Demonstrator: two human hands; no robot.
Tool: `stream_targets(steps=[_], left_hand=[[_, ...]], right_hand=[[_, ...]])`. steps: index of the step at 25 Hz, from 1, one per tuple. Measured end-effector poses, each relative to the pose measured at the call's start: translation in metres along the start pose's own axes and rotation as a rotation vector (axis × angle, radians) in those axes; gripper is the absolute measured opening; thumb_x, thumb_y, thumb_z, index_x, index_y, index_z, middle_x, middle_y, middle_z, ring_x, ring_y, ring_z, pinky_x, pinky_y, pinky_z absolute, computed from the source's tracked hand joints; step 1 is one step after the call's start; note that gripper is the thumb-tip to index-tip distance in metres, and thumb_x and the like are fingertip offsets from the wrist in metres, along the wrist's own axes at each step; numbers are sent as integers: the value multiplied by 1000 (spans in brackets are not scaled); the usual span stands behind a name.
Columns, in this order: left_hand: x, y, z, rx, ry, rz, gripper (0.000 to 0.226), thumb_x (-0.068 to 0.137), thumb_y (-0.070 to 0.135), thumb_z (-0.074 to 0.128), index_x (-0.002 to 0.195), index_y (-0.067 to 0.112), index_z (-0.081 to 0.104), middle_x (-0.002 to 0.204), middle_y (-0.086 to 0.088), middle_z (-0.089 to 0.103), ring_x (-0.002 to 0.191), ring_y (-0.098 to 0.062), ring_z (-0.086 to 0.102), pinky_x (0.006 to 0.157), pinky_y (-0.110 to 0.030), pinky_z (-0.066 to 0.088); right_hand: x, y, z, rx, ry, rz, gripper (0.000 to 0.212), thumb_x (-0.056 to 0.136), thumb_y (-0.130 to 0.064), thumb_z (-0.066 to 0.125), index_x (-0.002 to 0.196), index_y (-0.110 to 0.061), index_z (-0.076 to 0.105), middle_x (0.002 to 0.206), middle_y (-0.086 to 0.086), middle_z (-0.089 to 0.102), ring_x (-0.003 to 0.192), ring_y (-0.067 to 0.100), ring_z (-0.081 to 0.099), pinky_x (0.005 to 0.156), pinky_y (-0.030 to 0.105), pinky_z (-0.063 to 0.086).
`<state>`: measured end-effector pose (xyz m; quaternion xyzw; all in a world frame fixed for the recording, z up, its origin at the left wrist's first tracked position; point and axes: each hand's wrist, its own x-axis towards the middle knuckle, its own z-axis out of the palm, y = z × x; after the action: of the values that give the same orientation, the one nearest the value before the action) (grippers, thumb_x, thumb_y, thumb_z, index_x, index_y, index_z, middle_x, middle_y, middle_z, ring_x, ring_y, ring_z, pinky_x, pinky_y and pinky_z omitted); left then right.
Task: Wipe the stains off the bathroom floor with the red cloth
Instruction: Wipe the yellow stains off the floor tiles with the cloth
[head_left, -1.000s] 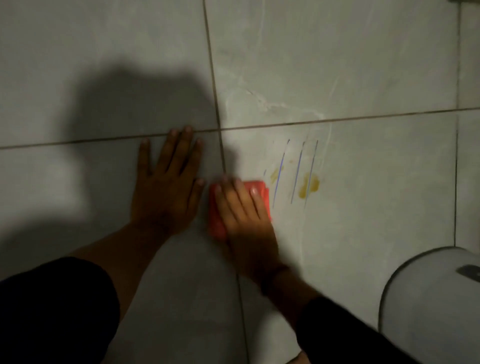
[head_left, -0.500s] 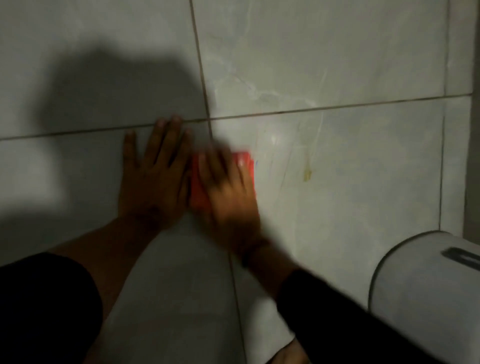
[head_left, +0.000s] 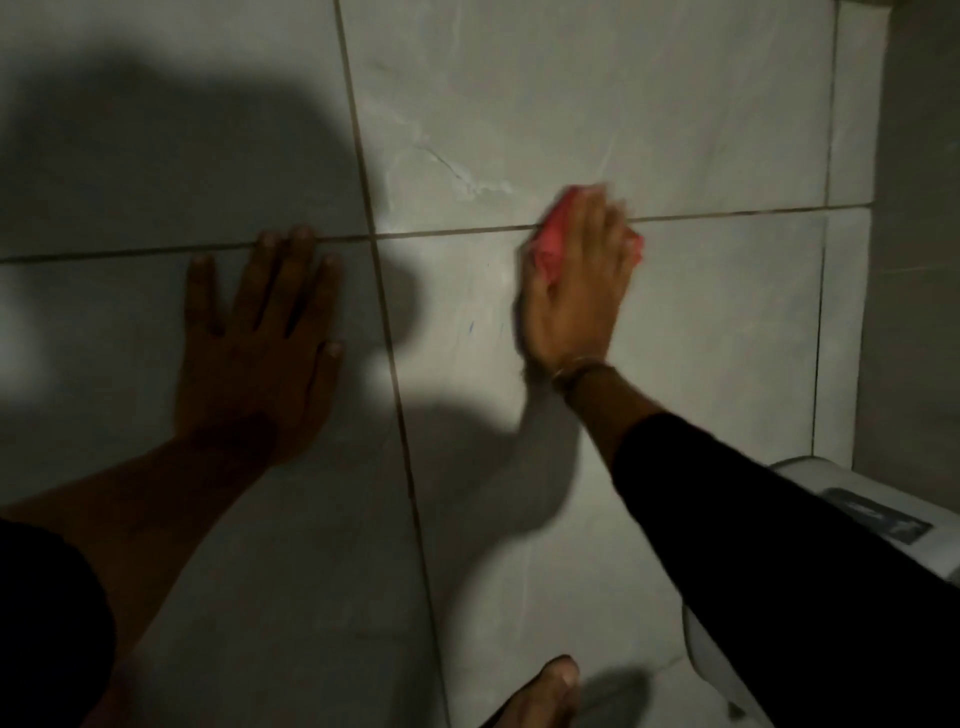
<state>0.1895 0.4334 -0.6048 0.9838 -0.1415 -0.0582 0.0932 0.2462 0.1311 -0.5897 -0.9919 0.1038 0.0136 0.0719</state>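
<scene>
A person's right hand (head_left: 576, 291) presses the red cloth (head_left: 551, 236) flat against the tiled bathroom floor (head_left: 701, 322), fingers spread over it where it straddles a grout line (head_left: 727, 213). The left hand (head_left: 254, 353) lies open, palm down, on the shadowed tile well apart. Faint blue marks (head_left: 471, 326) show just left of the right hand.

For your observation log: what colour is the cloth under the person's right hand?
Red, verging on pink; the cloth shows beneath the right hand in the head view.
</scene>
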Motion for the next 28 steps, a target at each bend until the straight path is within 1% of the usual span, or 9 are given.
stream_targets(steps=[4,6,10,14,16,20,23,25,28], left_hand=[[1,-1,-1,26,18,3,76,101,39,35,171,14,22,181,-12,13,168,-34,13,129,-68,1],[-1,0,1,28,25,7,75,101,39,36,171,15,22,181,-12,13,168,-34,14,129,-67,1],[-3,0,6,30,31,17,75,102,41,33,172,18,18,182,-9,9,168,-32,9,128,-66,-1],[0,-4,5,4,21,10,75,102,41,34,172,18,19,182,-10,10,168,-32,9,128,-66,0],[0,-3,1,22,2,-1,75,102,40,36,171,16,21,182,-11,12,168,-32,11,128,-68,3],[-2,1,-2,35,-4,8,75,102,40,36,171,15,23,181,-12,13,168,-34,13,129,-69,3],[-1,0,0,32,-2,12,75,103,40,35,172,16,20,182,-12,11,168,-34,12,129,-69,3],[0,1,0,31,7,15,74,103,40,35,171,15,21,181,-12,12,168,-34,12,129,-70,3],[1,0,-1,17,6,2,73,102,39,37,170,13,25,181,-13,16,167,-34,15,128,-71,6]], right_hand=[[-147,-6,-3,-89,-262,-387,81,103,-47,48,170,-12,19,182,5,3,168,33,4,131,64,22],[-153,23,-23,-109,-274,-278,78,105,-46,44,169,-6,24,180,10,6,167,40,12,128,70,26],[2,-12,-15,2,-66,54,77,106,-46,46,168,-3,28,177,20,25,166,43,19,133,66,16],[-45,-64,16,-1,-124,-516,72,106,-47,37,167,-8,34,174,17,34,165,40,24,135,56,8],[-118,-32,0,-21,-264,-586,67,107,-45,38,166,-11,36,174,14,34,166,36,22,135,59,16],[-78,37,-24,-48,-210,-112,80,105,-50,39,169,-4,25,179,19,21,167,40,15,133,66,15],[45,-3,-17,-3,-39,148,82,104,-52,39,169,-3,25,178,19,24,166,41,18,134,64,14],[61,-61,6,-9,50,-91,78,102,-44,47,166,-1,33,174,23,32,163,45,26,134,65,15],[-5,-94,12,34,-125,-688,75,100,-43,54,165,-11,39,173,16,39,164,40,29,135,59,13]])
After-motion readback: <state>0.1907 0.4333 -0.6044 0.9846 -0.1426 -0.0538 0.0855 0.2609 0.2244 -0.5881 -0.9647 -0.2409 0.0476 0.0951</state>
